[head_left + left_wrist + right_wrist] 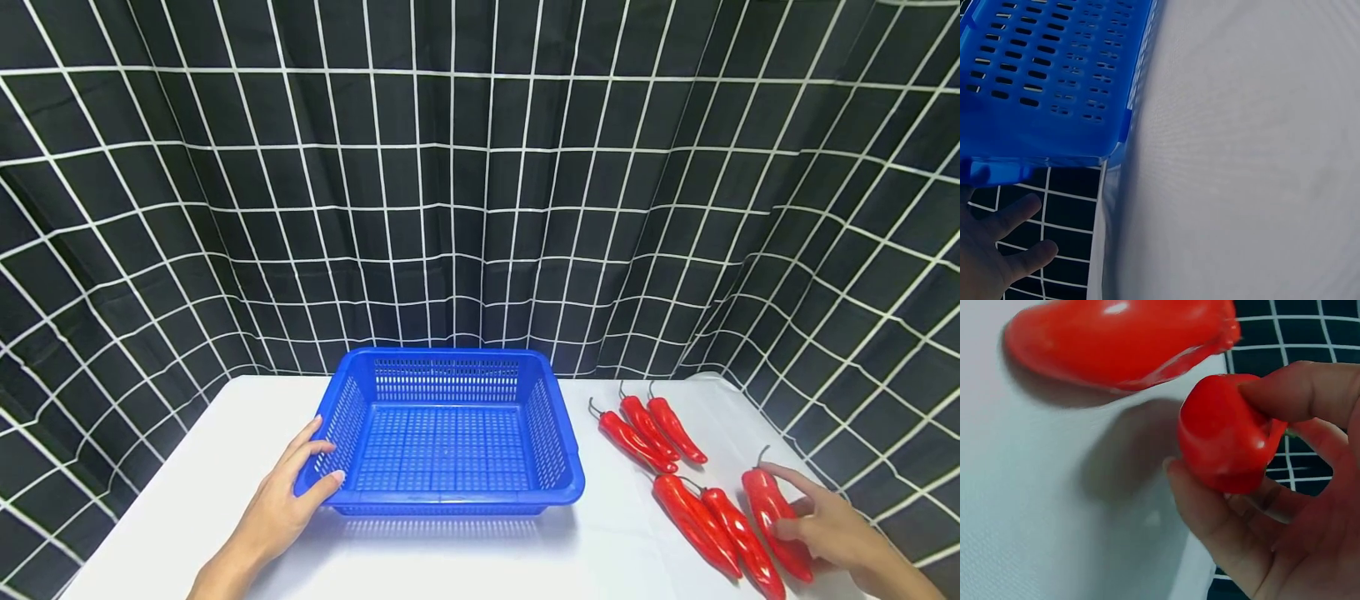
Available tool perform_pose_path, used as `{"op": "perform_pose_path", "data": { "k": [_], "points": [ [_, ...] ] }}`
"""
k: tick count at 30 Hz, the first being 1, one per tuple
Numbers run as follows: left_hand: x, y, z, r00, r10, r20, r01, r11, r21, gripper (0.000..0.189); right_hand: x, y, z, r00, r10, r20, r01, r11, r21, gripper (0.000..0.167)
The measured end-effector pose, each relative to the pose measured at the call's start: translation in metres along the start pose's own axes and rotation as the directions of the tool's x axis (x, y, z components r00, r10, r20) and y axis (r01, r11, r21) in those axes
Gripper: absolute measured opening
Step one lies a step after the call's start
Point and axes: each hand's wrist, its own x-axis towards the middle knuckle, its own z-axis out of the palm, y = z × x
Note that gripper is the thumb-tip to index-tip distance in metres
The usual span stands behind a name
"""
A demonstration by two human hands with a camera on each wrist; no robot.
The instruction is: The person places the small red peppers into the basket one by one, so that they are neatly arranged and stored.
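Observation:
On the right of the head view, my right hand [836, 529] pinches a red pepper [771, 504] between thumb and fingers. The right wrist view shows the held pepper [1225, 434] end-on, its shadow falling on the white cloth below. My left hand [281, 500] lies at the left side of a blue plastic basket [457, 497], fingers spread and the index finger and thumb overlapping its front left corner. In the left wrist view the fingers [1022, 259] are extended beside the basket's corner.
Two more red peppers [693, 521] lie just left of the right hand. Three others [675, 429] rest farther back, stems pointing away. The basket has slotted walls and a bare grid floor [442, 450]. Behind the white table [195, 467] hangs a black curtain [465, 183] with white grid lines.

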Motion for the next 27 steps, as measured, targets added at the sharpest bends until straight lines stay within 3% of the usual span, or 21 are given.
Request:
{"op": "perform_pose_path", "data": {
  "k": [8, 17, 23, 27],
  "points": [
    [-0.002, 0.001, -0.001, 1.0, 0.009, 0.001, -0.009, 1.0, 0.001, 0.036, -0.011, -0.008, 0.002, 0.995, -0.004, -0.103, 0.019, 0.99, 0.142, 0.103],
    [0.0, 0.001, -0.003, 1.0, 0.016, 0.007, -0.016, 1.0, -0.003, 0.036, -0.036, -0.04, 0.013, 0.981, -0.061, -0.183, 0.119, 0.94, 0.319, 0.106],
    [0.001, 0.001, -0.003, 1.0, 0.019, 0.008, -0.019, 1.0, -0.015, 0.036, -0.049, -0.062, 0.023, 0.96, -0.148, -0.236, 0.222, 0.919, 0.326, 0.102],
    [-0.001, 0.001, -0.003, 1.0, 0.017, 0.007, -0.017, 1.0, -0.025, 0.036, -0.054, -0.071, 0.029, 0.953, -0.171, -0.251, 0.248, 0.915, 0.319, 0.102]
  ]
}}
